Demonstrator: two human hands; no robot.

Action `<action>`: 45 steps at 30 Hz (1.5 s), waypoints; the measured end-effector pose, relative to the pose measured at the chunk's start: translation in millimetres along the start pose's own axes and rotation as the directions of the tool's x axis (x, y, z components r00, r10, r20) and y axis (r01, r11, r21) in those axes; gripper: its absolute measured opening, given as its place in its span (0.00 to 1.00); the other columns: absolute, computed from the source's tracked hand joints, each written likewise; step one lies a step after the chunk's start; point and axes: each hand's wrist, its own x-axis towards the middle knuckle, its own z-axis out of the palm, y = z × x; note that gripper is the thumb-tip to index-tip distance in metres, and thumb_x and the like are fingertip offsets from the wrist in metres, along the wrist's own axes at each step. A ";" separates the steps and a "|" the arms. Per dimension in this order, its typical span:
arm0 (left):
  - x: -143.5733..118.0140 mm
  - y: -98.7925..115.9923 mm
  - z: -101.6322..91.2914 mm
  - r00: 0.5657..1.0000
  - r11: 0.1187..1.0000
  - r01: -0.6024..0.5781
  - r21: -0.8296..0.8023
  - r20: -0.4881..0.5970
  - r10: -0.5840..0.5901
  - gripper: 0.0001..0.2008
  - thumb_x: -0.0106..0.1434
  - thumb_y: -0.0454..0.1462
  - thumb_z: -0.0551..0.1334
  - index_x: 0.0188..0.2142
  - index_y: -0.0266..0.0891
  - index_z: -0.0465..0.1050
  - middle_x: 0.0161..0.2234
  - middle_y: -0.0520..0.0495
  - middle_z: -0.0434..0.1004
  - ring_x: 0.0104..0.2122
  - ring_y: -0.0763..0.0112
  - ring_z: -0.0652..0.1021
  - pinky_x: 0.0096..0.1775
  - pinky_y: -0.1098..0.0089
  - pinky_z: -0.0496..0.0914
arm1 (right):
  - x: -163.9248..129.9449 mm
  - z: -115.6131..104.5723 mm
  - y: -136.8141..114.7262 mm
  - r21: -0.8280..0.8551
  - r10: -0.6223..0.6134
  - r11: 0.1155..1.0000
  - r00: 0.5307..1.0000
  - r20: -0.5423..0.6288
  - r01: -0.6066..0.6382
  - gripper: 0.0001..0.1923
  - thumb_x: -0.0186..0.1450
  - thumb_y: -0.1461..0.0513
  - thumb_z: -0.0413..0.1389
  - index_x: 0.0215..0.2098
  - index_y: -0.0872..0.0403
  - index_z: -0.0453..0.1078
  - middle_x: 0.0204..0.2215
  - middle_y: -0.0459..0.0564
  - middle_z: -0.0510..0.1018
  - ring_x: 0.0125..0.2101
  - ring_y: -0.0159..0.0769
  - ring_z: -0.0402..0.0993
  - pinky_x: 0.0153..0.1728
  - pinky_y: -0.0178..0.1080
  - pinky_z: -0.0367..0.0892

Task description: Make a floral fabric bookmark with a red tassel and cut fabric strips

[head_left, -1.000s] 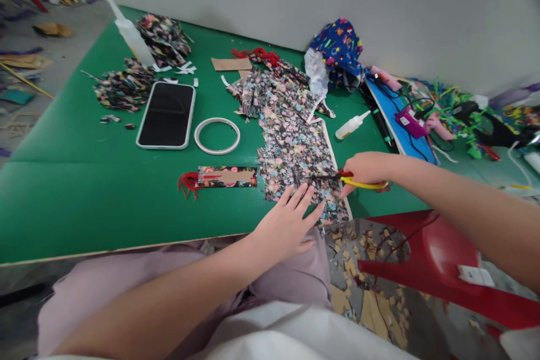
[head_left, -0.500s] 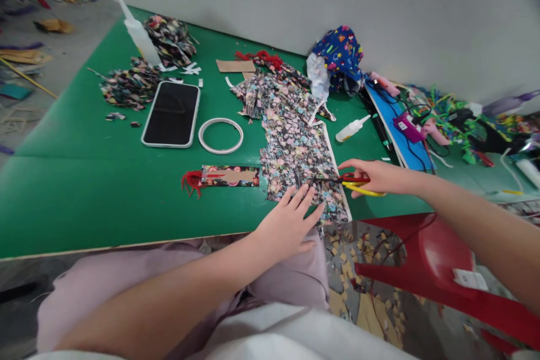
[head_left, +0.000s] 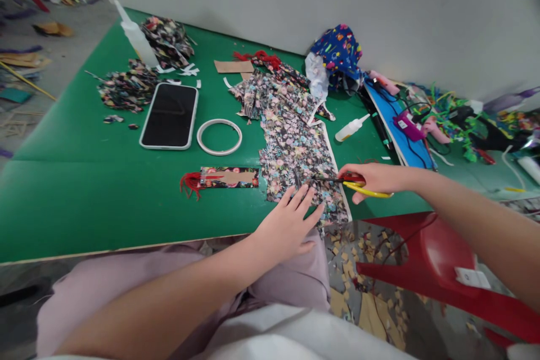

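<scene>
A floral fabric sheet [head_left: 291, 149] lies on the green table, its near end reaching the front edge. My left hand [head_left: 291, 219] rests on it with the fingers spread. Scissors [head_left: 366, 190] with red and yellow handles are gripped in my right hand [head_left: 373, 176] at the sheet's right edge. Their dark blades lie over the fabric and point left, the tips close to my left fingertips. Left of the sheet sits a floral-covered strip [head_left: 230, 176] with a brown middle and a red tassel [head_left: 192, 181].
Around the table [head_left: 101, 197] are a phone [head_left: 169, 115], a roll of white tape [head_left: 219, 136], a small glue bottle [head_left: 352, 128], a taller bottle [head_left: 137, 39] and bunched floral scraps [head_left: 129, 84]. A blue board [head_left: 400, 124] lies right. A red chair [head_left: 442, 253] stands below the edge.
My right hand has shifted slightly, and the yellow handle now stands farther from the red one, so the scissors look wider open. My left hand keeps its place on the fabric.
</scene>
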 end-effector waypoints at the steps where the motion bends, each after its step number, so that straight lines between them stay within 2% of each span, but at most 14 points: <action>1: 0.0 0.0 0.0 1.000 1.000 0.000 0.001 -0.001 0.000 0.36 0.59 0.53 0.54 0.61 0.36 0.49 0.63 0.30 0.49 0.62 0.46 0.52 0.59 0.49 0.46 | 0.7 -0.4 -0.1 -0.005 -0.003 1.000 1.000 -0.006 0.003 0.37 0.47 0.46 0.61 0.51 0.51 0.62 0.42 0.50 0.75 0.41 0.45 0.72 0.39 0.38 0.64; 6: 0.3 -0.1 0.1 1.000 1.000 -0.001 0.004 -0.004 0.001 0.36 0.59 0.53 0.54 0.61 0.36 0.50 0.62 0.29 0.50 0.62 0.45 0.52 0.58 0.49 0.46 | 3.8 -2.1 -2.9 0.018 -0.017 1.000 1.000 -0.019 0.017 0.37 0.46 0.47 0.61 0.52 0.49 0.62 0.47 0.49 0.74 0.46 0.45 0.71 0.43 0.38 0.64; 10: 0.2 -0.4 0.2 1.000 1.000 -0.001 0.003 -0.007 0.001 0.36 0.60 0.53 0.54 0.61 0.36 0.50 0.62 0.29 0.50 0.62 0.45 0.52 0.58 0.49 0.47 | 4.2 -5.0 -6.1 0.007 -0.017 1.000 1.000 -0.022 0.017 0.36 0.47 0.47 0.61 0.51 0.49 0.64 0.48 0.49 0.74 0.46 0.46 0.71 0.43 0.38 0.64; 18: -0.1 0.2 0.4 1.000 1.000 -0.001 0.008 -0.010 0.001 0.36 0.60 0.53 0.53 0.61 0.36 0.50 0.63 0.29 0.49 0.62 0.45 0.53 0.58 0.49 0.47 | 0.1 -11.2 -17.5 -0.015 -0.034 0.999 0.999 -0.011 0.034 0.32 0.49 0.45 0.59 0.47 0.52 0.68 0.40 0.50 0.76 0.39 0.44 0.71 0.36 0.38 0.63; 23: -0.8 0.7 0.2 1.000 1.000 0.000 0.005 -0.014 0.000 0.36 0.59 0.53 0.54 0.61 0.36 0.51 0.62 0.29 0.51 0.62 0.45 0.54 0.58 0.49 0.47 | -0.3 -15.0 -17.0 0.044 -0.052 0.998 0.998 0.048 0.050 0.29 0.52 0.45 0.56 0.45 0.54 0.67 0.31 0.48 0.72 0.24 0.35 0.66 0.27 0.36 0.60; 25: -0.6 0.6 0.3 1.000 1.000 -0.001 0.004 -0.015 0.001 0.36 0.59 0.53 0.54 0.61 0.36 0.51 0.62 0.29 0.51 0.62 0.45 0.54 0.58 0.49 0.47 | 2.2 -15.7 -13.5 0.063 -0.065 0.996 0.996 0.064 0.061 0.28 0.52 0.45 0.56 0.44 0.54 0.66 0.28 0.46 0.70 0.22 0.32 0.63 0.26 0.36 0.58; 34: 0.2 0.2 1.1 1.000 1.000 -0.002 -0.011 -0.012 0.001 0.36 0.59 0.53 0.55 0.60 0.36 0.51 0.62 0.29 0.51 0.62 0.45 0.53 0.58 0.49 0.46 | 22.6 -12.3 0.2 0.134 -0.194 0.974 0.978 0.075 0.183 0.24 0.52 0.45 0.57 0.37 0.53 0.67 0.26 0.43 0.66 0.26 0.31 0.59 0.28 0.33 0.55; 45: 0.6 0.1 -1.3 1.000 1.000 0.003 0.000 0.000 -0.003 0.36 0.59 0.53 0.54 0.61 0.37 0.50 0.62 0.29 0.50 0.62 0.46 0.52 0.58 0.50 0.46 | 27.4 -9.2 0.3 0.039 -0.149 0.988 0.987 0.058 0.147 0.24 0.52 0.43 0.56 0.33 0.54 0.68 0.22 0.42 0.66 0.22 0.29 0.55 0.24 0.32 0.50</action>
